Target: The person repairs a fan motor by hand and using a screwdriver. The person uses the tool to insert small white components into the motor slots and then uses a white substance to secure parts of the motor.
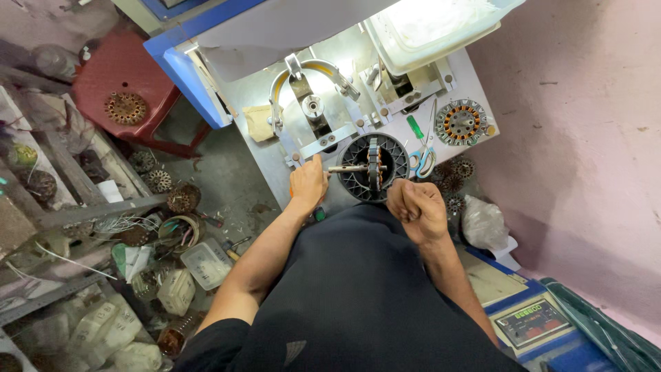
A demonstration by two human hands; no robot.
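At frame centre, a metal shaft (346, 168) w/ a wound motor core (374, 164) is gripped by the left hand (308, 183) over a black ribbed housing (396, 160) on the tabletop (275, 160); right hand (417, 207) is clenched beside it.

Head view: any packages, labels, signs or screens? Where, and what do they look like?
Digital display: bottom right, on a blue box; dark rectangular panel with green digits.
Plastic bag: right of the right hand, pale crumpled bundle.
Clear plastic tub: floor, lower left, rectangular.
Printed pale bags: bottom left, heaped.
No signs seen.
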